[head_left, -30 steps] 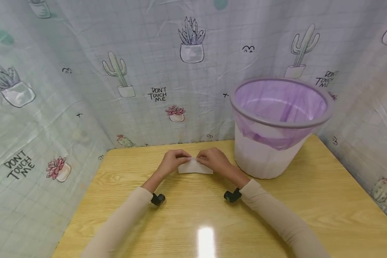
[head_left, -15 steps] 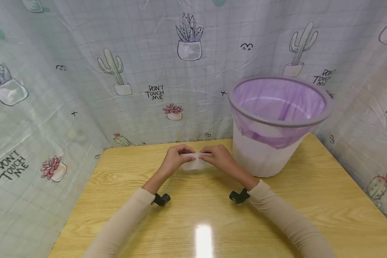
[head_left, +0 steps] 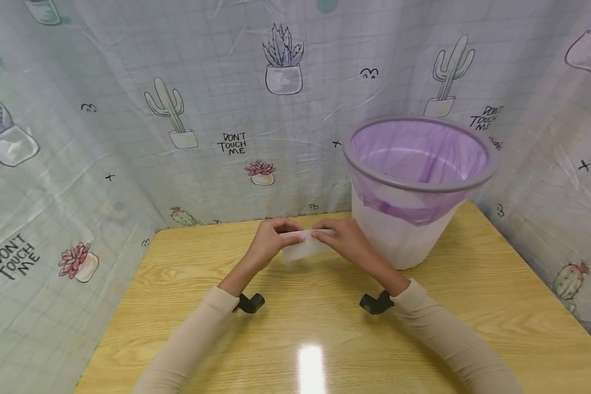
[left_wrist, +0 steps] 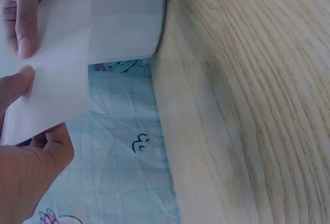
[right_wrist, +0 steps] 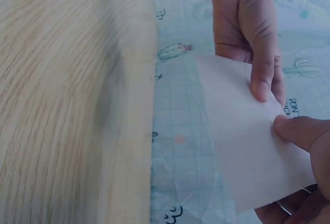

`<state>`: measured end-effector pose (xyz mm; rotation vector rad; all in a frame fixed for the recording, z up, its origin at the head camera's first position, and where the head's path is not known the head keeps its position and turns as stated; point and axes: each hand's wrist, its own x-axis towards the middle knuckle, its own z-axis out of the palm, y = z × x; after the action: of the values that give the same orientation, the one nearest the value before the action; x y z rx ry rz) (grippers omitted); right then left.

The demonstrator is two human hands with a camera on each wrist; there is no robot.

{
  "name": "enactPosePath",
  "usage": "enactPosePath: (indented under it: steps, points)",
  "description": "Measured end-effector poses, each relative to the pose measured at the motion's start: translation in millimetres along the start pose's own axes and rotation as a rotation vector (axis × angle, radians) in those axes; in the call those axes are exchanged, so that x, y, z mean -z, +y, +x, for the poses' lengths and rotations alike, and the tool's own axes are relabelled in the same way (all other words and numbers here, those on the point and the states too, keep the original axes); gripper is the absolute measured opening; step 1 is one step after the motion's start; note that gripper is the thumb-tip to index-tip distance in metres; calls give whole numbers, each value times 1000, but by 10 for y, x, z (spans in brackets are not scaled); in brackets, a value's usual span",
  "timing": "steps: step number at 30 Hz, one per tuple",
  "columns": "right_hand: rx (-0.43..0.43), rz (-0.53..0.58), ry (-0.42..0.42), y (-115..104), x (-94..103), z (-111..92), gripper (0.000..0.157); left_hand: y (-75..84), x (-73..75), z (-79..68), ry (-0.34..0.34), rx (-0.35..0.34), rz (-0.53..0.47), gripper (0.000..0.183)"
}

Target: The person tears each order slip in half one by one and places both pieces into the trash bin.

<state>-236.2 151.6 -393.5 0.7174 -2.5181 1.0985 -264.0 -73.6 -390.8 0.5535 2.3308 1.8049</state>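
Observation:
Between both hands is a small white sheet of paper (head_left: 300, 251), held up above the table near its back edge. My left hand (head_left: 272, 241) pinches it by the upper edge, thumb on the near face and fingers behind. My right hand (head_left: 346, 239) pinches the same edge, its thumb tip close beside the left one. In the left wrist view the paper (left_wrist: 59, 87) looks flat and plain, its lower part hanging free. The right wrist view shows the paper (right_wrist: 247, 136) with the fingers behind it mostly hidden.
A white bin (head_left: 399, 235) with a purple liner (head_left: 418, 210) folded over its rim stands just right of my right hand. A cactus-print curtain (head_left: 216, 98) closes off the back and sides of the wooden table (head_left: 256, 350).
Both hands have raised the paper a little and shifted slightly right with it. Its upper edge now sits between thumbs and fingers, and the sheet tilts. The head view has turned slightly.

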Motion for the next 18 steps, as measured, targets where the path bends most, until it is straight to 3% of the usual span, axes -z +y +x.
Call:
enactPosePath:
  steps: [7, 18]
  points:
    - [9, 10, 61, -10, 52, -51, 16, 52, -70, -4, -6, -44, -49, 23]
    - [52, 9, 110, -26, 99, -78, 16, 85, -160, 15, 8, -86, -35, 21]
